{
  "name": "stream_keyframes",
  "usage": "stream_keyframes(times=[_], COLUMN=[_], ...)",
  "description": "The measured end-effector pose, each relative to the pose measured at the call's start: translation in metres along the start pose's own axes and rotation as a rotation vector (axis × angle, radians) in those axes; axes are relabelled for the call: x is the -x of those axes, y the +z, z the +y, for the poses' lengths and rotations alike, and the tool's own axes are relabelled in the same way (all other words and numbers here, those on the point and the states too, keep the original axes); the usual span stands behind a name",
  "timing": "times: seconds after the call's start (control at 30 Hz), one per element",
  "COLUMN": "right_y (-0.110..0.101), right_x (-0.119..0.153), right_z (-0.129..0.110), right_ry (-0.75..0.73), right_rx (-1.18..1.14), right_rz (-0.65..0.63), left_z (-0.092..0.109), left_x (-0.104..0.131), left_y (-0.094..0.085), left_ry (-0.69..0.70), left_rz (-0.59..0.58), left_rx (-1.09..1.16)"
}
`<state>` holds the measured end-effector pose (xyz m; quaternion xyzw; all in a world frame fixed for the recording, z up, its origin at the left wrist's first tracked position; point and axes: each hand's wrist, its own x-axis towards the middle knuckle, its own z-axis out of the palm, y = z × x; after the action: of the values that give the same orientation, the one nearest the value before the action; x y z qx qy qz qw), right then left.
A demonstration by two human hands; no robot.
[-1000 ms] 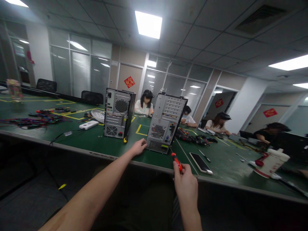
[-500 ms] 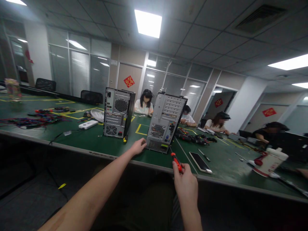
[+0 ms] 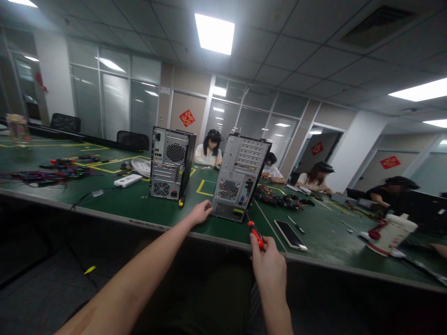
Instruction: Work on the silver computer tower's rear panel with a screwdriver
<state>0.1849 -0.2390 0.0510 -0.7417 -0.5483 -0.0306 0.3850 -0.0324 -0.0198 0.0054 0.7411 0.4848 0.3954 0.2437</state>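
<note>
A grey metal computer case (image 3: 228,186) stands upright on the green table, its rear panel with slots and ports facing me, tilted in the view. At its lower left edge is my left hand (image 3: 201,212), its fingers bent and closed against the side; the fingertips are partly hidden. My right hand (image 3: 269,260) is closed around a red and black screwdriver (image 3: 256,233). The shaft of the screwdriver reaches the lower right edge of the case; where exactly the tip sits is too small to tell.
A second computer case (image 3: 166,167) stands to the left, with a yellow-tipped tool (image 3: 181,202) beside it. To the right lie a phone (image 3: 290,235), a thin tool (image 3: 296,224) and a white cup (image 3: 391,236). Cables (image 3: 45,174) and a white power strip (image 3: 128,181) lie left. Several people sit opposite.
</note>
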Motion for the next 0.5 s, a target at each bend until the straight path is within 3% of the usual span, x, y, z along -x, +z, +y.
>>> stream_keyframes(times=[0.1, 0.3, 0.5], right_y=[0.0001, -0.0006, 0.0029], right_x=[-0.0001, 0.002, -0.0008], right_z=[-0.0004, 0.0004, 0.0008], right_ry=[-0.007, -0.177, 0.018], right_rx=[0.005, 0.039, -0.037], right_rz=[0.009, 0.117, 0.022], left_z=[-0.0011, -0.0025, 0.0002], left_x=[-0.0006, -0.0021, -0.0002], left_y=[0.0006, 0.0021, 0.0006], left_ry=[0.009, 0.006, 0.005], left_rz=[-0.001, 0.002, -0.003], left_rx=[0.002, -0.019, -0.016])
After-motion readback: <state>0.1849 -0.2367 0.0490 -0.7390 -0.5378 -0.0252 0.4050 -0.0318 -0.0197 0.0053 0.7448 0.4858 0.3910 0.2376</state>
